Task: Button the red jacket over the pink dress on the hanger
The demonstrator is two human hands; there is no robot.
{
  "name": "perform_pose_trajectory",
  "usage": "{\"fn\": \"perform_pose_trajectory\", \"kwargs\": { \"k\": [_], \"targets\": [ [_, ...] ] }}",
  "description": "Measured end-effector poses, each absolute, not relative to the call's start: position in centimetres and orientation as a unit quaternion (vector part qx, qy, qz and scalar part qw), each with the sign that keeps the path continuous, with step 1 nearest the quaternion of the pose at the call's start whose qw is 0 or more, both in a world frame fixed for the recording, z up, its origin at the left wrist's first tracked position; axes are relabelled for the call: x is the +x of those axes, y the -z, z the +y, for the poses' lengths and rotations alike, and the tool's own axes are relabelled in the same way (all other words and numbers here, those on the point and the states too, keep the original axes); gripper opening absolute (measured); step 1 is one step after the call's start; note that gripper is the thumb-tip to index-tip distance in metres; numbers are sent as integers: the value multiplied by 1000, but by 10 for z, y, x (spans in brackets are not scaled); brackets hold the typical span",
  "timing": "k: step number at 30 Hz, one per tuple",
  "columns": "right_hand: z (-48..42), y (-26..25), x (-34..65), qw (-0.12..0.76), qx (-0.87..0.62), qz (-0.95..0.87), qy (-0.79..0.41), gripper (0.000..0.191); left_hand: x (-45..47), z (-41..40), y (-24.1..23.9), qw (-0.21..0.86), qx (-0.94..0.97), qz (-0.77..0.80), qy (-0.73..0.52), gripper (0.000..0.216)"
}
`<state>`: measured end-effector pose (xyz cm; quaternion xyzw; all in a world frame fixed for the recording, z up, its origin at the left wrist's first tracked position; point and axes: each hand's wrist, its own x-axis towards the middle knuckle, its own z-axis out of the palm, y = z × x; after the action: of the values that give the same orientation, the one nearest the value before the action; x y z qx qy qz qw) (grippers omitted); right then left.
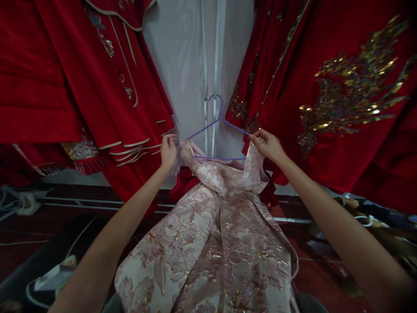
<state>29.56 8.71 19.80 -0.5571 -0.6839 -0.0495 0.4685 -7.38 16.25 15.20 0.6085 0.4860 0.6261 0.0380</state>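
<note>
A pale pink brocade dress [224, 230] with a raised floral pattern hangs by its wide straps from a thin purple hanger [203, 129]. My left hand [168, 152] is closed around the left end of the hanger, just outside the left strap. At the other end, my right hand [267, 144] pinches the hanger's arm above the right strap, thumb and fingers together. The hook points upward, in front of pale metal uprights. The skirt spreads down toward me and runs out of view at the bottom.
Red garments [130, 87] with pale piping hang at the left. More red garments [280, 74] with gold sequins hang at the right. A white device with a cord [55, 276] lies low on the left. Piled items [371, 226] sit at the lower right.
</note>
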Motion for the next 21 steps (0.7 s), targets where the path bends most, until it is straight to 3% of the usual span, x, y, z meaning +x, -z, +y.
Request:
{"fn": "perform_pose_trajectory", "kwargs": {
  "k": [3, 6, 11, 18, 21],
  "targets": [
    [88, -197, 296, 474, -551, -685, 46, 36, -90, 170, -113, 90, 570, 636, -512, 30],
    [87, -197, 296, 475, -551, -685, 40, 36, -95, 168, -78, 115, 639, 658, -381, 28],
    [86, -199, 296, 476, -544, -690, 32, 37, -93, 166, -58, 111, 660, 637, -382, 24],
    [88, -200, 298, 480, -540, -691, 16, 35, -109, 183, -109, 272, 649, 543, -458, 24],
    [86, -203, 299, 477, -543, -691, 10, 36, -121, 183, -152, 220, 637, 533, -512, 18]
  ]
}}
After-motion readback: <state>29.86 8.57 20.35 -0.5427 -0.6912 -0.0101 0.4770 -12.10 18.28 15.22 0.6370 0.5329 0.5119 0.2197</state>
